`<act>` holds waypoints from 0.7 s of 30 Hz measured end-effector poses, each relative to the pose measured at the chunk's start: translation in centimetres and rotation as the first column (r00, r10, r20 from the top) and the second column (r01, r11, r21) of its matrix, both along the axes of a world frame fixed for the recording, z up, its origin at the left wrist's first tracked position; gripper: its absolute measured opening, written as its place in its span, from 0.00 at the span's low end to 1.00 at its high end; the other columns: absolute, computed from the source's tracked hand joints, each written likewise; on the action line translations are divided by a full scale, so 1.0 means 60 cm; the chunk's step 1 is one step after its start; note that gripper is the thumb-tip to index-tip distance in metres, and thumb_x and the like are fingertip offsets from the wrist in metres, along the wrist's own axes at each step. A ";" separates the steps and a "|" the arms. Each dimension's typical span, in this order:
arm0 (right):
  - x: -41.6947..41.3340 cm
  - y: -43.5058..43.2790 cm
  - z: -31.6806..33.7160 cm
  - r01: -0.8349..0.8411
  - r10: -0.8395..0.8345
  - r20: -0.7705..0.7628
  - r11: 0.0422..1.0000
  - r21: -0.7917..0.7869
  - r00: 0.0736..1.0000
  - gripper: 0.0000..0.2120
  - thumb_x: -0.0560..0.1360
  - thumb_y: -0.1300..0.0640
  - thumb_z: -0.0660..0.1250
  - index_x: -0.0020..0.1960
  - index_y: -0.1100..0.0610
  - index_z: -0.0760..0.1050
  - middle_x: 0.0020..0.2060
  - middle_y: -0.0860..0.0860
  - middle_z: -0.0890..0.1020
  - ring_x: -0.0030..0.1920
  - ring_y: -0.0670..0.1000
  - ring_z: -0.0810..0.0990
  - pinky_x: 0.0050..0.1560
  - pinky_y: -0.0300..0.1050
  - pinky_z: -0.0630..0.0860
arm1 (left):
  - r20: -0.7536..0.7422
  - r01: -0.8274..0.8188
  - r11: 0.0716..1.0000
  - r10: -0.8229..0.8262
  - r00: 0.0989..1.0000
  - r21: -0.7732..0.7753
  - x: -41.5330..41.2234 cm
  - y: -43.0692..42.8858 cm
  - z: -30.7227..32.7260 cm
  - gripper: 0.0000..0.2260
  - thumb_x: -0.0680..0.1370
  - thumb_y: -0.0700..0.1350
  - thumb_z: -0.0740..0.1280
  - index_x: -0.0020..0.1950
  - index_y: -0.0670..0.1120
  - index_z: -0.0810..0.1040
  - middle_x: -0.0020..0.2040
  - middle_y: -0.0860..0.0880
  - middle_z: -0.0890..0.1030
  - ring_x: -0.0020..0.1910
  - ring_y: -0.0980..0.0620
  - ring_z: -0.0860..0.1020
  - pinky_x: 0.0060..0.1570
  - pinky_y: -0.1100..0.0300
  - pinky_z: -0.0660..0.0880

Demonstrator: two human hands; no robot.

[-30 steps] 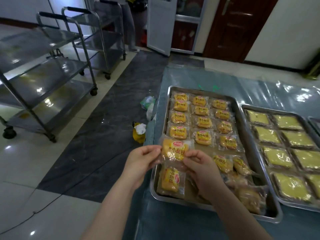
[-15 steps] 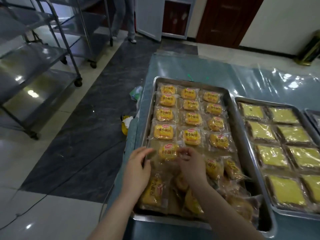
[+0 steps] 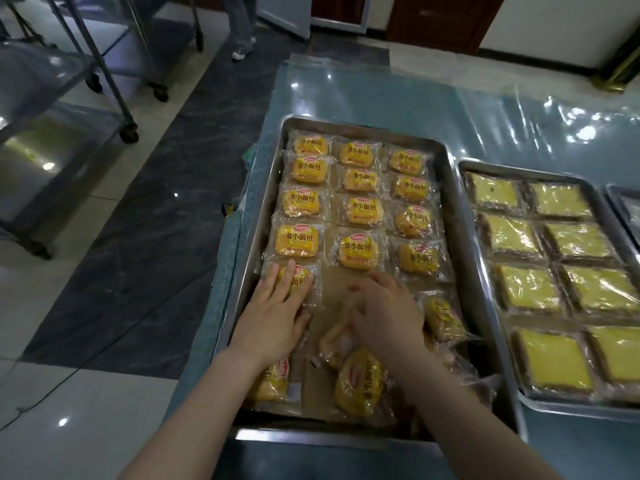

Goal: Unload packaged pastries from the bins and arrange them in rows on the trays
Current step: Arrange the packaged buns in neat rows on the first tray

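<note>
— Two trays, is that right?
— Yes. The near metal tray (image 3: 450, 188) holds yellow packaged buns in three columns, four neat rows deep; loose packets lie jumbled at its near end.
— And the left hand (image 3: 273, 317)?
— Flat, fingers spread, pressing a wrapped bun (image 3: 304, 277) down at the foot of the left column, just below the fourth row.
— The right hand (image 3: 384, 313)?
— Over the loose pile in the tray's middle, fingers curled downward. Whether it pinches a packet I cannot tell; the hand hides it.
— The other tray?
— The second tray (image 3: 465, 166), touching on the right, carries flat yellow cake slices (image 3: 526, 289) in two columns.
</note>
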State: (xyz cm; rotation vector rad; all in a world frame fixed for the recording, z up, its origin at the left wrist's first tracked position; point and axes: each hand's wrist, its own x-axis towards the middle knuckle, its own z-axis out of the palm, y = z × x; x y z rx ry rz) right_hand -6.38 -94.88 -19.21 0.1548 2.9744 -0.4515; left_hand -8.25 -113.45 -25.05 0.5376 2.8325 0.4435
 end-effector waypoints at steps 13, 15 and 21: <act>0.066 0.075 0.020 0.275 -0.282 -0.037 0.952 -0.135 0.959 0.24 0.69 0.51 0.74 0.64 0.50 0.73 0.59 0.50 0.75 0.61 0.54 0.72 0.61 0.54 0.72 | -0.086 -0.070 0.928 0.109 0.990 0.365 0.037 0.023 0.055 0.28 0.79 0.58 0.55 0.74 0.61 0.44 0.76 0.56 0.45 0.74 0.58 0.40 0.71 0.55 0.45; 0.072 0.072 0.032 0.233 -0.268 -0.108 0.937 -0.258 0.957 0.24 0.69 0.56 0.74 0.63 0.49 0.72 0.59 0.48 0.74 0.60 0.51 0.72 0.61 0.50 0.72 | -0.050 -0.114 0.854 0.162 0.986 0.508 0.052 0.035 0.072 0.27 0.77 0.56 0.58 0.75 0.59 0.55 0.76 0.56 0.56 0.74 0.58 0.51 0.71 0.52 0.55; 0.085 0.048 0.072 0.069 -0.238 -0.271 0.856 -0.513 0.933 0.22 0.67 0.57 0.76 0.54 0.42 0.70 0.50 0.36 0.71 0.49 0.39 0.73 0.47 0.30 0.69 | 0.311 -0.392 0.534 0.239 0.920 0.749 0.074 0.080 0.116 0.17 0.77 0.51 0.64 0.66 0.56 0.71 0.59 0.58 0.78 0.54 0.62 0.77 0.50 0.67 0.74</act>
